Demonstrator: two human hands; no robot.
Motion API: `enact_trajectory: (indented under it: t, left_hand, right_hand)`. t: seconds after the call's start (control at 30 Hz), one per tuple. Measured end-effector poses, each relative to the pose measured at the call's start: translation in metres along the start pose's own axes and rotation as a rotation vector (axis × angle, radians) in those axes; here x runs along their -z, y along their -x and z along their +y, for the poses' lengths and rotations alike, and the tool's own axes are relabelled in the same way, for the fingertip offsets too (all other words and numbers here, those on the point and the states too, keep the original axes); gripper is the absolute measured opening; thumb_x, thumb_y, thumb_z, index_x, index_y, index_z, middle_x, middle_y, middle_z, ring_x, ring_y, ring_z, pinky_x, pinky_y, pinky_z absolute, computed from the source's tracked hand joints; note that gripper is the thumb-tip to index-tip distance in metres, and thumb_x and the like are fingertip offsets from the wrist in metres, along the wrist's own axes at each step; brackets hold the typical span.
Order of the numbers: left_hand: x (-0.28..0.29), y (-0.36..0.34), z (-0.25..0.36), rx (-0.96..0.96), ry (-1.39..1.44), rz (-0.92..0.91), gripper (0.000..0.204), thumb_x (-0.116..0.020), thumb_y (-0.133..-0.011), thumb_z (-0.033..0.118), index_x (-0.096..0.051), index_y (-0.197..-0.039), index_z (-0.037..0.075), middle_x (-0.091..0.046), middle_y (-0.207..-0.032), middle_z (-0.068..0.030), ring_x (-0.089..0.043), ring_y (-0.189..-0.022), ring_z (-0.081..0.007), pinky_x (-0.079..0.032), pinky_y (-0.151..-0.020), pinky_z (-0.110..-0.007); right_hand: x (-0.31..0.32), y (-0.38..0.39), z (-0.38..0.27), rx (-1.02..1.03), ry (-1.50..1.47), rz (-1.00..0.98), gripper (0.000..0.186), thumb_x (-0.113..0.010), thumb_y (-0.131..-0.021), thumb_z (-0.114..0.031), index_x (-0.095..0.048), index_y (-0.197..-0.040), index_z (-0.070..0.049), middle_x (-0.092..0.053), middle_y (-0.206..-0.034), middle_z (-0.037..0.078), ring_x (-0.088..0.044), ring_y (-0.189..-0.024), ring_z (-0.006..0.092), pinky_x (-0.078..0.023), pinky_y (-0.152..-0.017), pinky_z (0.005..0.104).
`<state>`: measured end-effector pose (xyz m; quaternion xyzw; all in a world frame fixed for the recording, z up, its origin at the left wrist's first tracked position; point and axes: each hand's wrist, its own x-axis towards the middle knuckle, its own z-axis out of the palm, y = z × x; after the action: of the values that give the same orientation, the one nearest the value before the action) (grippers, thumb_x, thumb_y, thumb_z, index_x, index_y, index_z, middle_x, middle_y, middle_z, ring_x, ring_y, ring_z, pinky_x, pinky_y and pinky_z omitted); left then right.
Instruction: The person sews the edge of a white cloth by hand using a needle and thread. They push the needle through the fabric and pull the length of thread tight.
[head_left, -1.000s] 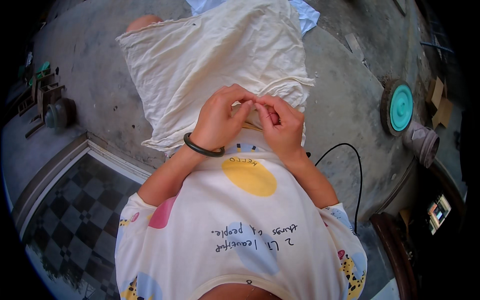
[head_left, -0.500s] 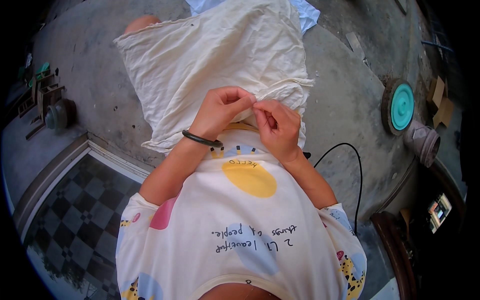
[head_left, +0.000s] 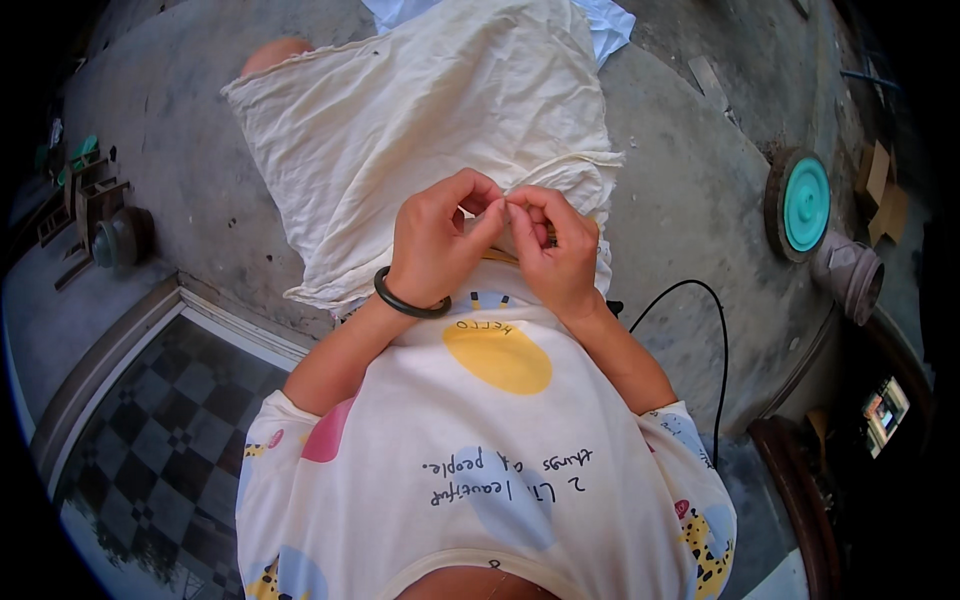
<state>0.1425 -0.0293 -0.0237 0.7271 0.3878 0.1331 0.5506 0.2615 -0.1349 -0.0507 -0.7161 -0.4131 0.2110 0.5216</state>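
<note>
Cream-white, crumpled woven cloth with a frayed edge lies spread over the person's lap in the head view, its far part reaching the upper edge and one bare knee showing at its upper left corner. The left hand, with a dark, round, smooth bangle at its wrist, and the right hand meet above the cloth's near part, close to the waist. The fingers of both are clenched into a pinch, thumbs against forefingers, tips touching or nearly so; whatever sits between them is too small to tell. Below the hands stretches a white printed shirt with a yellow oval, pale blue patches and a pink spot.

Pale bluish-white fabric shows past the cloth on the grey, stained concrete floor. Toward the right rim stand a round turquoise lid-like disc in a dark surround, a greyish, bucket-shaped container just beside it, and brown cardboard pieces. A thin black cable arcs near the right forearm. At left, a white-framed, glossy panel shows dark checks, with small wooden furniture farther up.
</note>
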Motion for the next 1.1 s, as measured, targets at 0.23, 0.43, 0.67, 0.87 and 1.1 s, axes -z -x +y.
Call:
enact_trajectory:
  t: [0.23,0.43,0.67,0.87,1.1]
  left_hand:
    - [-0.004,0.002,-0.004,-0.051,-0.004,0.011,0.006,-0.067,-0.087,0.005,-0.065,-0.092,0.002,-0.067,-0.078,-0.0009,-0.061,-0.069,-0.0067,-0.046,-0.061,-0.021]
    - [-0.005,0.003,-0.011,0.051,0.157,-0.015,0.008,-0.070,-0.087,0.008,-0.065,-0.091,0.003,-0.069,-0.077,-0.0011,-0.063,-0.069,-0.0079,-0.045,-0.059,-0.023]
    - [-0.005,0.005,-0.016,0.086,0.171,-0.077,0.005,-0.066,-0.090,0.004,-0.062,-0.092,0.002,-0.064,-0.083,0.0027,-0.056,-0.073,-0.0037,-0.046,-0.067,-0.021]
    - [-0.007,0.004,-0.017,0.011,0.150,-0.058,0.005,-0.067,-0.088,0.003,-0.063,-0.091,0.001,-0.065,-0.083,0.0008,-0.056,-0.074,-0.0065,-0.046,-0.070,-0.022]
    - [-0.008,0.005,-0.015,-0.073,0.067,-0.023,0.006,-0.066,-0.086,0.001,-0.063,-0.092,0.000,-0.066,-0.083,-0.0026,-0.057,-0.075,-0.0101,-0.047,-0.070,-0.025]
  right_hand:
    - [-0.002,0.001,0.002,-0.019,0.005,0.001,0.012,-0.071,-0.085,-0.002,-0.067,-0.096,-0.006,-0.058,-0.060,0.002,-0.052,-0.047,0.0126,-0.039,-0.046,0.0286]
    - [-0.001,0.003,0.002,-0.084,-0.024,-0.018,0.012,-0.071,-0.086,-0.003,-0.066,-0.096,-0.006,-0.056,-0.060,0.001,-0.049,-0.047,0.0116,-0.039,-0.046,0.0275]
    - [-0.001,0.008,0.003,-0.180,-0.025,-0.029,0.011,-0.072,-0.086,-0.004,-0.066,-0.094,-0.006,-0.054,-0.060,0.002,-0.049,-0.047,0.0115,-0.039,-0.047,0.0269]
    - [0.000,0.008,0.000,-0.108,0.059,0.006,0.010,-0.072,-0.085,-0.004,-0.067,-0.093,-0.006,-0.064,-0.067,0.004,-0.057,-0.049,0.0143,-0.044,-0.048,0.0282]
    - [0.000,0.009,-0.002,-0.087,0.023,0.003,0.012,-0.071,-0.085,-0.003,-0.069,-0.096,-0.006,-0.067,-0.072,0.005,-0.062,-0.053,0.0143,-0.046,-0.049,0.0279]
